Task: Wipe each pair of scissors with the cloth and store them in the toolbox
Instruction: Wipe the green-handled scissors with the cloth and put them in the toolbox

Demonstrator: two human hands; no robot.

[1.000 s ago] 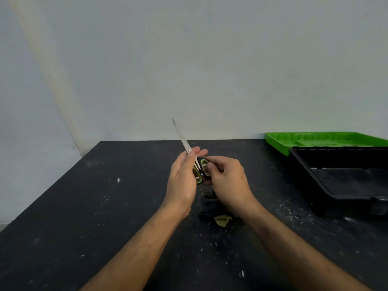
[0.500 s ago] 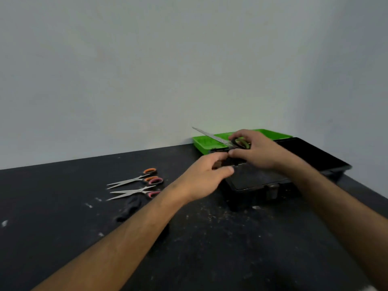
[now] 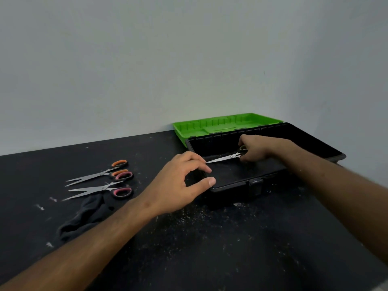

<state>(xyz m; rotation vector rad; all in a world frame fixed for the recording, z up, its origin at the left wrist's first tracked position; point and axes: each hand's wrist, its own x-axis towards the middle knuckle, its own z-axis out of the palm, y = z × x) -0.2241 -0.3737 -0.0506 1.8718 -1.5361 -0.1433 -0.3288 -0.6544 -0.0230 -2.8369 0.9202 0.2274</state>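
Your counter is black and matte, speckled with pale dust and scuffs. On it, to your left, lie two pairs of scissors: the orange-handled scissors farther back and the pink-handled scissors just in front. A crumpled dark cloth lies beside them. On the right stands the open black toolbox, its green lid lying behind it.

A pale grey-white wall fills the upper half of the view; it is plain and evenly lit, with a soft, dim light and no hard shadows; at the right it meets a 2nd wall in a faint vertical corner; a black table stands against the wall and spans the lower half; its matte top is scuffed and speckled with pale dust and small white flecks, thickest near the middle.
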